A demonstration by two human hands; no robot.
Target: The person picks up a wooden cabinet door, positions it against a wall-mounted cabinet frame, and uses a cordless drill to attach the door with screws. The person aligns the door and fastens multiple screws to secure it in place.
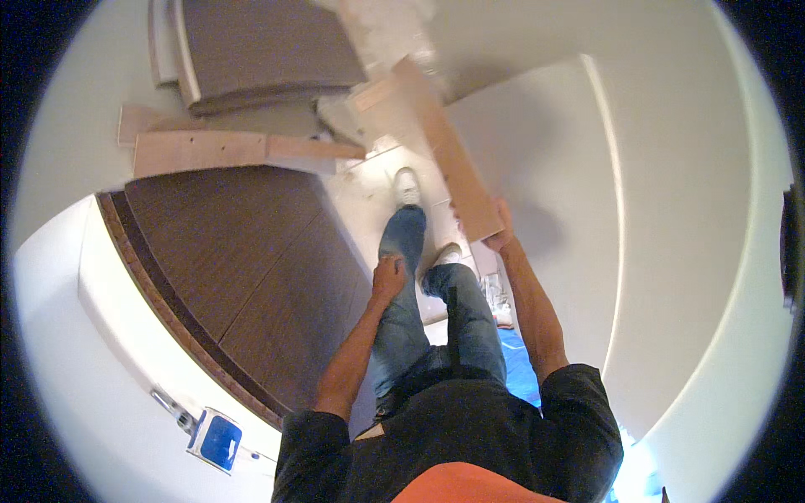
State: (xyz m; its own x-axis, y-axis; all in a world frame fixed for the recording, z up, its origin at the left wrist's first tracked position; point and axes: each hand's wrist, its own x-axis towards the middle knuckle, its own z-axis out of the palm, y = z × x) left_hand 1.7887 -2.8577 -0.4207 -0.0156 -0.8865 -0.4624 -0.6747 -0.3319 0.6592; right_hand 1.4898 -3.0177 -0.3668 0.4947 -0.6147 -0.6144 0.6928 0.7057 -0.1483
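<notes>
While the right hand [501, 228] grips the near end of a long wooden board [446, 151], the left hand [387, 279] rests against the leg of the blue jeans [398, 339] with its fingers curled; whether it holds anything I cannot tell. The board lies ahead of the right hand, raised in front of the body, its long axis running forward and slanting leftward, so that the far end points away from the person and the near end sits at the palm. It is a flat, straight, narrow piece of tan wood with a squared near end and a smooth broad face; its far end is blurred.

Ahead and to the left of the left hand, pale wooden pieces [199, 152] with small dark holes lie crosswise. Beyond them is a dark brown panel [268, 46] with light edges. Directly left of the left hand spreads a broad, dark brown panelled surface [243, 243], fine-grained and seamed, edged by a brown strip. Farther back on that side are a metal handle [172, 408] and a blue-faced white object [220, 440].

Beneath the hands, white shoes [407, 186] stand on a pale tiled floor [360, 186]. Right of the right hand rises a plain pale wall [688, 210]; behind that hand, shiny blue sheeting [520, 369] shows beside the legs.
</notes>
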